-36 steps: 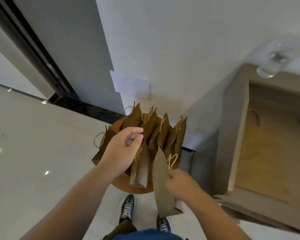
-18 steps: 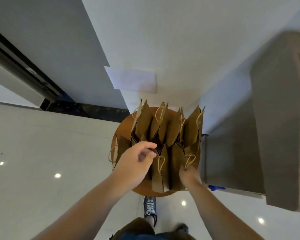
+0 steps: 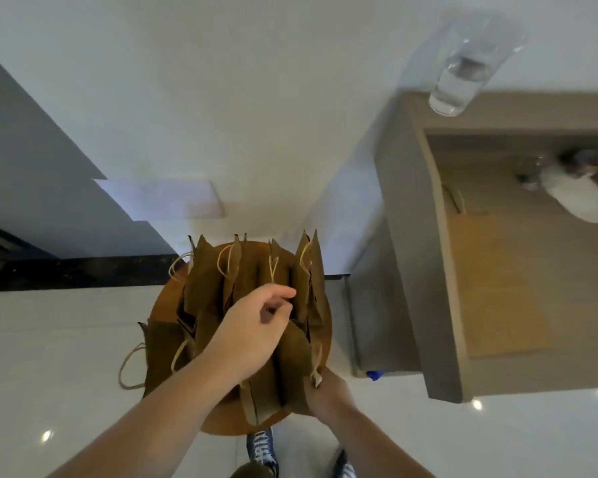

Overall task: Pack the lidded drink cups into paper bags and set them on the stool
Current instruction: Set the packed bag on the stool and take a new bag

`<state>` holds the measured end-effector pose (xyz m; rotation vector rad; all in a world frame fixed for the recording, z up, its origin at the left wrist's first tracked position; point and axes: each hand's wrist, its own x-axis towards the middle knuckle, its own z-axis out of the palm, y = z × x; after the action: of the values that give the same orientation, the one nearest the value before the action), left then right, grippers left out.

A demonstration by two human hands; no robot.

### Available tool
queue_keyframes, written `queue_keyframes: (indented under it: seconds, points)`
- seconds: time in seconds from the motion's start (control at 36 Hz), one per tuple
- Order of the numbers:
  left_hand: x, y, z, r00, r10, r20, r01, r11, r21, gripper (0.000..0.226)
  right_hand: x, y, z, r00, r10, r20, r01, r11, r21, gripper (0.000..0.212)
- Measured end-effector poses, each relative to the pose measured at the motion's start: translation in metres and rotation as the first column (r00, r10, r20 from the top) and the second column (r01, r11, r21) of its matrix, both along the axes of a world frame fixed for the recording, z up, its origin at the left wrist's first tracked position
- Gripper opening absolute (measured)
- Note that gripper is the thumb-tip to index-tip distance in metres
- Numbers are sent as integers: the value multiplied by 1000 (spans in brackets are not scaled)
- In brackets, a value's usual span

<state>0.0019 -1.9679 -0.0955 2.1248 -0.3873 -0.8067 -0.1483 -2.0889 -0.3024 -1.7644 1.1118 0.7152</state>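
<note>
Brown paper bags (image 3: 204, 281) are crowded upright on the round wooden stool (image 3: 228, 426), the cups presumably inside, none seen. At the stool's left rim one bag (image 3: 161, 353) is hung partly over the edge; a nudge there could tip it to the floor. Above the stool's middle the left hand (image 3: 252, 336) is held with fingers curled, thumb and forefinger drawn close; whether a cord is pinched cannot be told. At the stool's near right rim the front bag (image 3: 290, 360) is gripped by the right hand (image 3: 328, 391), fingers hidden. Little bare seat is offered; a cabinet (image 3: 404, 236) stands near on the stool's right, so open room is found only to its left.
</note>
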Motion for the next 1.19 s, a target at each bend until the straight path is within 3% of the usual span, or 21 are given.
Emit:
queue_keyframes:
  seconds: [0.11,0.33,0.39,0.44,0.5,0.56,0.61,0.67,0.72,0.78,0.83,0.92,0.97,1.06,1.11,1.19]
  points:
    - [-9,-10,-7,999,21,33,-22,998,59,30,10,-7,-14,998,-66,-4,66,993,102,19]
    - [-38,6,-12,973,224,51,-227,970,88,22,17,-7,-12,983,-186,5,169,906,388,32]
    - [-45,18,-20,973,229,-14,-225,963,150,19,23,-3,-17,975,-220,41,188,905,383,37]
    - [-51,34,-36,958,213,-192,-157,950,272,18,28,2,-20,966,-256,41,223,899,377,36]
    - [-60,52,-57,860,190,-473,28,909,417,23,32,7,-20,955,-296,20,266,884,385,34]
    - [-74,71,-87,645,209,-735,258,846,468,31,33,12,-20,942,-335,-5,309,863,400,36]
    - [-95,87,-122,457,241,-856,390,811,436,34,32,17,-19,928,-372,-31,349,835,426,36]
    - [-120,101,-164,441,273,-855,412,785,464,38,32,20,-21,911,-411,-50,389,811,437,34]
    - [-141,111,-206,520,321,-792,303,797,522,49,32,23,-27,898,-435,-72,421,798,431,28]
    - [-151,115,-241,586,417,-695,78,824,561,72,33,25,-32,873,-474,-110,473,771,427,29]
    - [-150,111,-275,577,545,-609,-168,808,564,95,35,27,-36,849,-511,-132,515,748,419,33]
    - [-143,100,-314,524,645,-555,-394,762,513,117,38,30,-40,810,-567,-147,570,705,422,29]
    - [-139,93,-337,463,666,-585,-494,741,454,112,38,34,-41,791,-595,-139,585,671,457,31]
    - [-137,85,-365,308,668,-677,-553,705,444,87,39,43,-42,764,-632,-128,608,639,471,43]
    - [-137,86,-373,345,665,-663,-608,696,382,83,40,46,-43,744,-656,-125,630,627,459,46]
    - [-130,94,-371,496,704,-509,-641,692,333,85,43,49,-44,711,-692,-128,663,598,450,49]
